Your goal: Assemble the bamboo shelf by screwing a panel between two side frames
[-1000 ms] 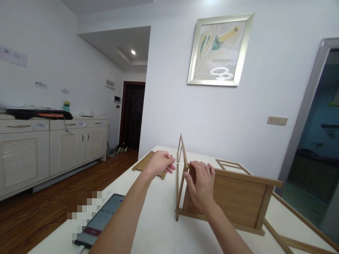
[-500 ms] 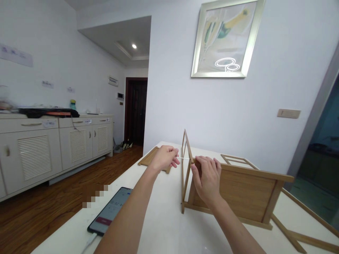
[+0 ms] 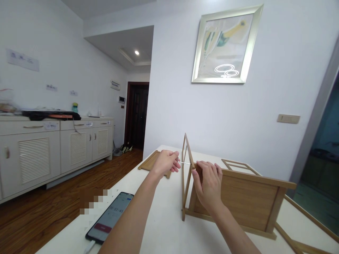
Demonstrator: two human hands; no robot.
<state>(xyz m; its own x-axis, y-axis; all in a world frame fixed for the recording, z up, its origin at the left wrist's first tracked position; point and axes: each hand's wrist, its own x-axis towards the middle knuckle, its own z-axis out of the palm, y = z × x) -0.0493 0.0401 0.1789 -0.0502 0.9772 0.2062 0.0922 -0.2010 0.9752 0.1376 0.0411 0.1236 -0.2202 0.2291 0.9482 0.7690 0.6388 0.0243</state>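
Head view: On a white bench [image 3: 159, 222], a wooden panel [image 3: 246, 197] stands on edge against an upright frame [image 3: 189, 152]. The right hand [image 3: 209, 181] grips the panel's corner, best braced firmly; the left hand [image 3: 165, 163] pinches a thin rod [image 3: 184, 163], best kept straight.

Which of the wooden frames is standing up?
The upright frame, at the tip of the rod in the left hand. The far frame, beyond the panel, and the right frame, at the picture's right edge, lie flat.
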